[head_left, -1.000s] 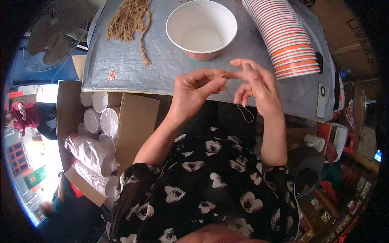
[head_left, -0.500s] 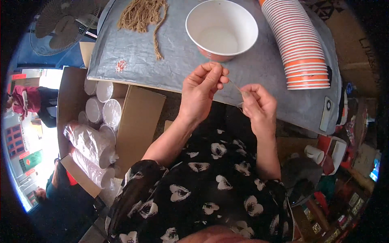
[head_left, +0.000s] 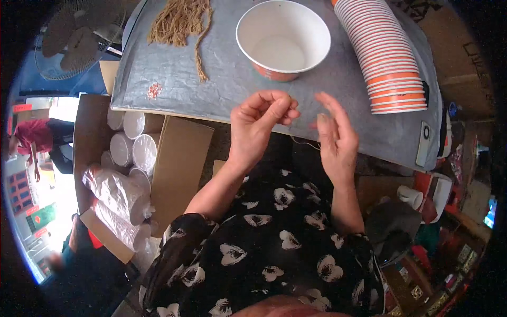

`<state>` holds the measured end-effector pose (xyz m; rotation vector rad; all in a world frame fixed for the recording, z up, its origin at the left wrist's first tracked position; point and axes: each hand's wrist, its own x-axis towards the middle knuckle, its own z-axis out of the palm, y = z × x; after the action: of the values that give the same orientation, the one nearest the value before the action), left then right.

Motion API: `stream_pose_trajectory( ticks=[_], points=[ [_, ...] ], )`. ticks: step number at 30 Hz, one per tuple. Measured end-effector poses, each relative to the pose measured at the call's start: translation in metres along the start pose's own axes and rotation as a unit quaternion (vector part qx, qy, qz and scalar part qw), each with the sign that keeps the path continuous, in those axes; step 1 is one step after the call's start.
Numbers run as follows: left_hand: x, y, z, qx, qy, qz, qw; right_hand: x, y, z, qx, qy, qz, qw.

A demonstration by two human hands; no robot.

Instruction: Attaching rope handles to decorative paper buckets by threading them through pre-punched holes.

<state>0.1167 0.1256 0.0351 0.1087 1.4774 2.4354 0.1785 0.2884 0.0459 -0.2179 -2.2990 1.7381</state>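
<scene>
Your left hand (head_left: 262,122) hung over the near edge of the grey-covered table (head_left: 338,84), its fingers curled in and the thumb pressed against the fingertips in a tight pinch. Whatever sat in that pinch was too small to make out. Your right hand (head_left: 334,138) was just beside it, apart from it, palm turned toward the left hand, fingers loosely spread and slightly bent, with nothing clearly held. A thin thread (head_left: 302,142) showed faintly below and between the two hands, running toward the right palm; you could not tell from this view whether either hand actually gripped it.

The white paper bowl (head_left: 283,38) with an orange outside stood upright on the table just beyond your left hand, empty, its rim well clear of your knuckles. To the right of the bowl, beyond your right hand, a long nested stack of orange-and-white paper bowls (head_left: 383,55) lay on its side across the table. At the far left of the table lay a bundle of brown twine (head_left: 179,24), one strand trailing toward you, well apart from both hands.

Below the table's left edge stood an open cardboard box (head_left: 179,164) holding white cups (head_left: 132,150), some in clear plastic sleeves (head_left: 113,198). A small white rectangular device (head_left: 424,143) lay at the right edge of the table, near your right hand but not touching it.
</scene>
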Motion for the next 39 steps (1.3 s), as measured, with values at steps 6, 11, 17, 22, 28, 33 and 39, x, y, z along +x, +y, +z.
stream_pose_trajectory(
  ticks=[6,11,17,22,28,33,39],
  points=[
    [-0.011,0.005,0.006,0.054,-0.013,-0.005,0.998,0.007,-0.007,0.009,0.237,-0.148,0.118,0.953],
    [-0.008,0.008,0.006,0.063,0.021,-0.044,0.997,0.006,0.001,0.009,0.263,-0.13,0.127,0.947],
    [-0.001,-0.004,0.002,-0.014,0.035,-0.064,0.997,0.009,0.008,0.015,0.25,-0.038,0.098,0.962],
    [-0.001,-0.01,-0.001,-0.078,0.01,-0.091,0.993,0.008,0.013,0.017,0.248,0.001,0.07,0.966],
    [0.017,0.013,-0.019,0.325,0.0,0.238,0.915,0.014,0.005,-0.009,0.222,-0.01,0.043,0.974],
    [0.052,0.049,-0.025,0.538,0.033,0.306,0.785,0.022,-0.002,-0.021,0.146,0.032,-0.029,0.988],
    [0.062,0.062,-0.032,0.449,-0.082,0.23,0.859,0.027,-0.01,-0.021,0.048,0.118,-0.136,0.982]
  ],
)
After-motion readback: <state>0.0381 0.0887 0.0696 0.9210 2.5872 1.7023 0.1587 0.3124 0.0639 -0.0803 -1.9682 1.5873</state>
